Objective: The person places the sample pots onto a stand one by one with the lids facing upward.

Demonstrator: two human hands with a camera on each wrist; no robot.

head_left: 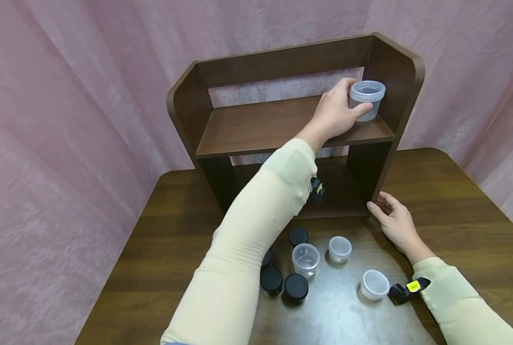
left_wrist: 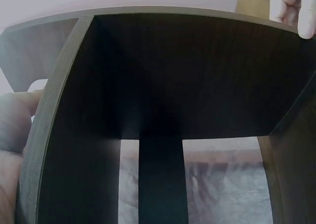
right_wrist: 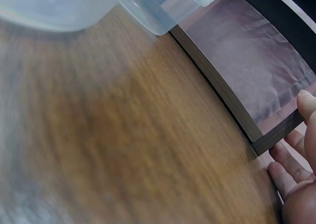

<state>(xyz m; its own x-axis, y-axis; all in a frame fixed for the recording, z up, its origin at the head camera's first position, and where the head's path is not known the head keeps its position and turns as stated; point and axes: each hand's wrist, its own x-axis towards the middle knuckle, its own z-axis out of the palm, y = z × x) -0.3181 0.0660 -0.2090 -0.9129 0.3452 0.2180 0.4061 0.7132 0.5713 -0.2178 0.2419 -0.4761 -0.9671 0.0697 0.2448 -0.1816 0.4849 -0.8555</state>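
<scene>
**Clear jar going onto the upper shelf board**

On the counter (head_left: 455, 201) in front of the wooden shelf (head_left: 282, 124) lie black-lidded jars (head_left: 284, 282) and clear lidless cups (head_left: 338, 263). The left hand (head_left: 336, 112) grips the clear jar (head_left: 366, 99) at the right end of the shelf's upper board, apparently setting it down; next it would need a clean release. The jar stands upright, long axis vertical, lid up. The right hand (head_left: 392, 220) rests with relaxed fingers against the shelf's lower right corner, steadying it.
</scene>
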